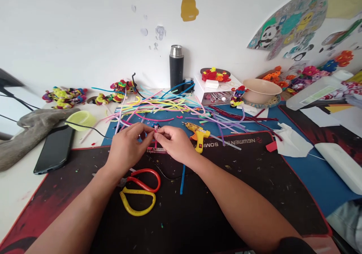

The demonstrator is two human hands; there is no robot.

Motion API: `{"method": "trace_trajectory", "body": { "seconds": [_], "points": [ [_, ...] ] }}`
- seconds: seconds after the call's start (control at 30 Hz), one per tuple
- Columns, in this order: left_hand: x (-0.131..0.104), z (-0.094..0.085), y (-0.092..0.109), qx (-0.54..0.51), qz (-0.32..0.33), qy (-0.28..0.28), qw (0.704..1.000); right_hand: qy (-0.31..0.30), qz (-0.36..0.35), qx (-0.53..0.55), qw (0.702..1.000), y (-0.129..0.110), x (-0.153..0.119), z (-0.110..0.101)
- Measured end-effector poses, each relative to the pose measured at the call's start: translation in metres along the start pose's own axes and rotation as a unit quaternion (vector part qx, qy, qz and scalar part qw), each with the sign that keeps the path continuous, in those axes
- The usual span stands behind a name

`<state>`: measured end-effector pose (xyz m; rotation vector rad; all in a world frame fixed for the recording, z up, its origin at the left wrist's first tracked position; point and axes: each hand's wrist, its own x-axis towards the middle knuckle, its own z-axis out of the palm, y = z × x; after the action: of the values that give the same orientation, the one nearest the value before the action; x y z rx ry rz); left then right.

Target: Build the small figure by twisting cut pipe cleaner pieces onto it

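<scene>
Fingers [166, 131] of both hands [126, 144] pinch a red piece [155, 130] between them.

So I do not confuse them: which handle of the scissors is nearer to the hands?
The red handle; the yellow handle lies farther from the left hand and right hand.

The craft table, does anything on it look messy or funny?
A bit. The fuzzy stems lie in a loose tangle, pointing every way. One blue stem lies apart, near the scissors. A white tissue on the right looks crumpled. I see no clear spill.
</scene>
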<state>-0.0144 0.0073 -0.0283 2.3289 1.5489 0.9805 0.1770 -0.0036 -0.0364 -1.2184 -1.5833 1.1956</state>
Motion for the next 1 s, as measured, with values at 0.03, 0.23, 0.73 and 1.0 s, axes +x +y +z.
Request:
{"method": "trace_trajectory", "body": {
  "seconds": [0.03, 0.23, 0.73, 1.0],
  "points": [
    [0.001, -0.003, -0.003, -0.039, -0.022, -0.03, 0.999, -0.001, -0.008, -0.013, 1.0, -0.001, 0.0, -0.002],
    [0.012, -0.029, -0.011, -0.188, -0.146, -0.093, 0.967, 0.013, -0.04, -0.115, 0.992, -0.006, -0.004, -0.008],
    [0.011, -0.029, -0.011, -0.134, 0.005, -0.13, 0.982, -0.011, -0.062, -0.243, 0.968, -0.007, -0.007, -0.004],
    [0.01, -0.029, -0.017, -0.08, 0.089, -0.128, 0.985, -0.022, -0.063, -0.281, 0.957, -0.008, -0.008, -0.004]
  ]
}}
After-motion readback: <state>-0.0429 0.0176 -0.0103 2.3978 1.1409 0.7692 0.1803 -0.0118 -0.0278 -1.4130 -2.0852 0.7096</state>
